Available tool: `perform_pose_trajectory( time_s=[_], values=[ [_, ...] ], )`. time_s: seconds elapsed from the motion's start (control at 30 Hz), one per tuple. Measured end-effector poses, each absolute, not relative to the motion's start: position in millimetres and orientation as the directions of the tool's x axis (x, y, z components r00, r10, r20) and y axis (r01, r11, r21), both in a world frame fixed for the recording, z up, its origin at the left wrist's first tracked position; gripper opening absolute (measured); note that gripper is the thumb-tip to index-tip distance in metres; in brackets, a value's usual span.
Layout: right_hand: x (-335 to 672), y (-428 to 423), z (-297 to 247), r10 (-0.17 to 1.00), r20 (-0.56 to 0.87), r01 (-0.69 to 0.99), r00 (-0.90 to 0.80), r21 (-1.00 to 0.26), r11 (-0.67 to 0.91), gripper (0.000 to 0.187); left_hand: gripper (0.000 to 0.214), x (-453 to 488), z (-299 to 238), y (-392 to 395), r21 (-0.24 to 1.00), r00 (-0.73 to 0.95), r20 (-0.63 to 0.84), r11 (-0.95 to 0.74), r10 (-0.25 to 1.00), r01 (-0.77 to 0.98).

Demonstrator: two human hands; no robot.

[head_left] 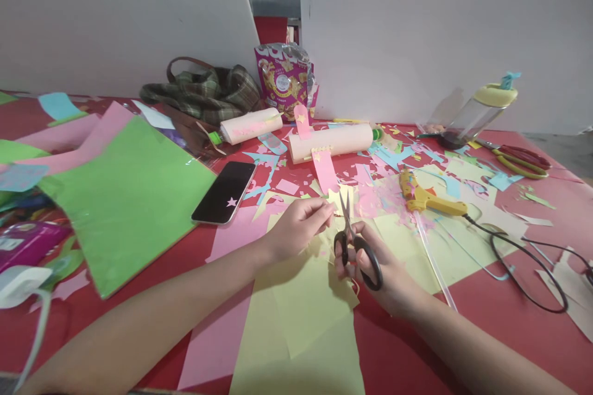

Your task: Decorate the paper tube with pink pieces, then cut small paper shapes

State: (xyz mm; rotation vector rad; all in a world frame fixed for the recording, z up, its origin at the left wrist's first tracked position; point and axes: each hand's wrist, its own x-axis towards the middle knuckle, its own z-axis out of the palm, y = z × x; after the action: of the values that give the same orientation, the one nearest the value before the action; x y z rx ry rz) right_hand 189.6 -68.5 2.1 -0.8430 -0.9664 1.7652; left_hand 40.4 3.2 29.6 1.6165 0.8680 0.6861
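My right hand (377,268) has its fingers through the handles of black-handled scissors (346,213); the slim blades point away from me and stand slightly apart. Close by on the left, my left hand (303,225) is closed in a pinch on a small pale yellow piece of paper (337,199), whose outline is partly hidden by the fingers. Under both hands lie sheets of yellow paper (310,315), overlapping a pink sheet (217,315). Just beyond is a paper-wrapped bottle (333,142) with pink strips and yellow bits on it.
A phone (225,192) carries a pink paper star. A yellow glue gun (428,199) trails its black cord rightward. Green sheets (130,191) cover the left. Behind stand a second wrapped bottle (252,125), a snack bag (285,80) and a clear bottle (479,114). Red-and-yellow-handled scissors (521,160) lie far right.
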Motion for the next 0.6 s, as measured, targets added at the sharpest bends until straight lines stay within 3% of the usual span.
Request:
perform_pose_trajectory(
  time_s=[0.23, 0.6],
  values=[
    [189.1, -68.7, 6.2, 0.886, -0.151, -0.363, -0.438, -0.872, -0.328, 0.031, 0.031, 40.8, 29.8, 2.9, 0.976, 0.562, -0.016, -0.108, 0.827, 0.188],
    [190.3, -69.0, 7.3, 0.890, -0.119, -0.321, -0.439, -0.905, -0.279, 0.034, 0.031, 39.5, 33.4, 4.0, 0.953, 0.616, -0.050, -0.148, 0.786, 0.266]
  ],
)
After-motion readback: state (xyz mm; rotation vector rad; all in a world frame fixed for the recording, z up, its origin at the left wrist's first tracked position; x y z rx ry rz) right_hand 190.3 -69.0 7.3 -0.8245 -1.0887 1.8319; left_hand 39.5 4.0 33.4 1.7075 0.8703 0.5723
